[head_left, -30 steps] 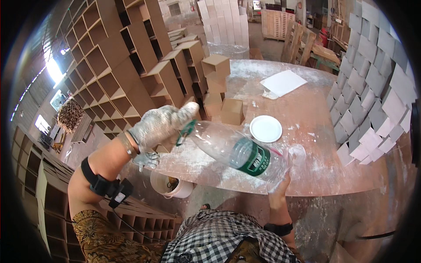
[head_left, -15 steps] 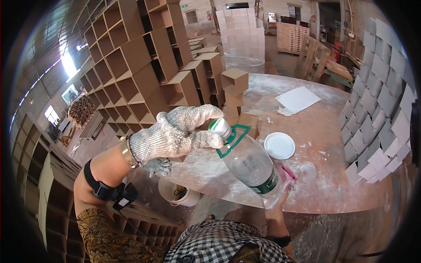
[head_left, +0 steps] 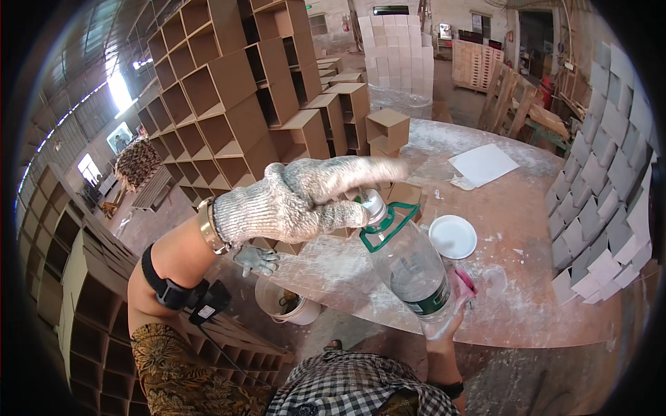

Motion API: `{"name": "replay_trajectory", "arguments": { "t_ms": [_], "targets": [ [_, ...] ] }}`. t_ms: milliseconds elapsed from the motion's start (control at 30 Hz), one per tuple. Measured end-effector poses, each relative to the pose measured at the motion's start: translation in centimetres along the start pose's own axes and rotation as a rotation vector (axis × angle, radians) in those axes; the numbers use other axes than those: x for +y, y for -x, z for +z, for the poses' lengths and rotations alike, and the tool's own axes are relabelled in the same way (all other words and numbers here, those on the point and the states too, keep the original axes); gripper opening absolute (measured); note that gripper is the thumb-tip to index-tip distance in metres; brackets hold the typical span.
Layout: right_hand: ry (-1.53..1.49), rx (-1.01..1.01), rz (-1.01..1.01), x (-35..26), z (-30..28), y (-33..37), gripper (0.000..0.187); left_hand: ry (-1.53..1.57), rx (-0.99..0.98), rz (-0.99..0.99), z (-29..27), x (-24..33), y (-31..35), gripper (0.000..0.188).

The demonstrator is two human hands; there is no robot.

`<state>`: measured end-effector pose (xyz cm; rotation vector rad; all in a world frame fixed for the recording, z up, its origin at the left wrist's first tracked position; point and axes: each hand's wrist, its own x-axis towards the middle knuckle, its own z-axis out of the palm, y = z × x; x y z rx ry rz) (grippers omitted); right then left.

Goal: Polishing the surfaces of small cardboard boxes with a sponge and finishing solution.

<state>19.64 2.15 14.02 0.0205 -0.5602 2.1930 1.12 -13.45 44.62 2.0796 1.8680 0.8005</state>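
Observation:
A large clear plastic bottle (head_left: pixel 409 270) with a green carrying handle (head_left: pixel 395 225) and a dark green label stands tilted over the table, its white-and-green cap (head_left: pixel 374 202) toward my left hand. On that hand (head_left: pixel 298 197) is a speckled knit glove. Its thumb lies against the side of the cap; the forefinger stretches out above it, blurred at the tip and apart from the thumb. My right hand (head_left: pixel 452 315) grips the bottle's lower end from behind, and most of its fingers are hidden. Something pink (head_left: pixel 463 283) shows beside that hand, partly covered by the bottle.
A white round lid (head_left: pixel 452 236) and a white sheet (head_left: pixel 484 165) lie on the dusty curved table (head_left: pixel 361 298). Brown open boxes (head_left: pixel 229 104) rise at left, grey-white stacked pieces (head_left: pixel 603 180) at right. A grey glove (head_left: pixel 257 260) and a white bucket (head_left: pixel 298 310) are near the table's left edge.
My left forefinger has straightened and lifted away from the cap, while the thumb stays beside it. The right hand keeps its hold on the bottle. The whole view has shifted slightly.

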Motion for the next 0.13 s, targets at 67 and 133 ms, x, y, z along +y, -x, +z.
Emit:
{"name": "replay_trajectory", "arguments": {
  "t_ms": [67,133],
  "targets": [
    [-0.028,-0.012,0.054,0.1,-1.0,0.1,0.059,-0.089,-0.066,0.219,-0.1,-1.1,-0.7,0.04],
    [-0.049,-0.001,0.075,0.3,-2.0,0.2,0.06,-0.101,-0.048,0.081,0.2,-0.6,-0.4,0.032]
  ]
}}
